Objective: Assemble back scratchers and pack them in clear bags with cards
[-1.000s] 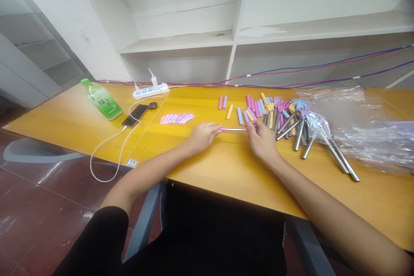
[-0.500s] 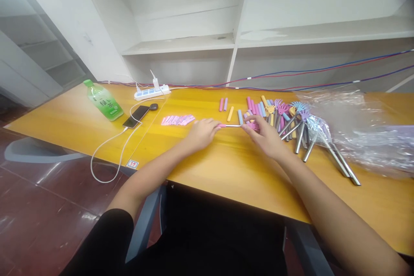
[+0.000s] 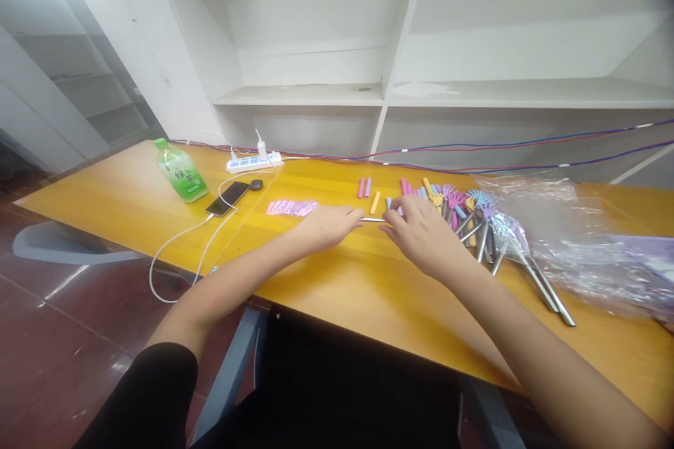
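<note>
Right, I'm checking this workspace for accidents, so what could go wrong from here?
The right hand works close beside the pile of metal tubes and plastic claws, so it might knock some loose. The white cable plugged into the phone loops below the table edge; a snag could drag the phone off. The thin metal rod between both hands might slip if the grip is light.

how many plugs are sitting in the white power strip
2 that I can see: one white plug near the left end of the power strip, and a taller white plug right of its middle. A smaller one behind them could be hidden.
</note>
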`<state>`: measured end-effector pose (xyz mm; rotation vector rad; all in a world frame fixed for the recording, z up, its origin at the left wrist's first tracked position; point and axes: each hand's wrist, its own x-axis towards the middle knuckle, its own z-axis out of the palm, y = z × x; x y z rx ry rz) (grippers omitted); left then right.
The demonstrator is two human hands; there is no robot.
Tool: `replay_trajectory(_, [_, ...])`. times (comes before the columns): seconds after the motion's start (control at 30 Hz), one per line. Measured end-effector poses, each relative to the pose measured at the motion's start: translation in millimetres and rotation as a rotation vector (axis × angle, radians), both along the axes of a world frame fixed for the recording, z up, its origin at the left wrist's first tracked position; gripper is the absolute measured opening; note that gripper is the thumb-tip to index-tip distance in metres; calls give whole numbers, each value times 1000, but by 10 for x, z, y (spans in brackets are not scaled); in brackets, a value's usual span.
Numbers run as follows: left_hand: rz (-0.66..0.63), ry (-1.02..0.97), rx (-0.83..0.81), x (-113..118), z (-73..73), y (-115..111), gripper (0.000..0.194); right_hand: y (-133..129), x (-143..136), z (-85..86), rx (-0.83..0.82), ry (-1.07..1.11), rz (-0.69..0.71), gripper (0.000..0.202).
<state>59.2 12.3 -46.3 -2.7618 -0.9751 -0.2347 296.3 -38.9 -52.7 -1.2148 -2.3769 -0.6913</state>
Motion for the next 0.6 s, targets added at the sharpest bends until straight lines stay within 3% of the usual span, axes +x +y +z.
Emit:
replay_trajectory(0.17, [19,40,47,-46,142,-64,40,-60,-7,87,29,-159,16,29])
replay_trajectory(0.43, [-51,155,99,-145,84,-11,41,-176,49,65,4,-223,19,31])
replay_trajectory(0.6, [11,173,130,-485,104,80,38,-262,435,69,-45,-207,-10,28])
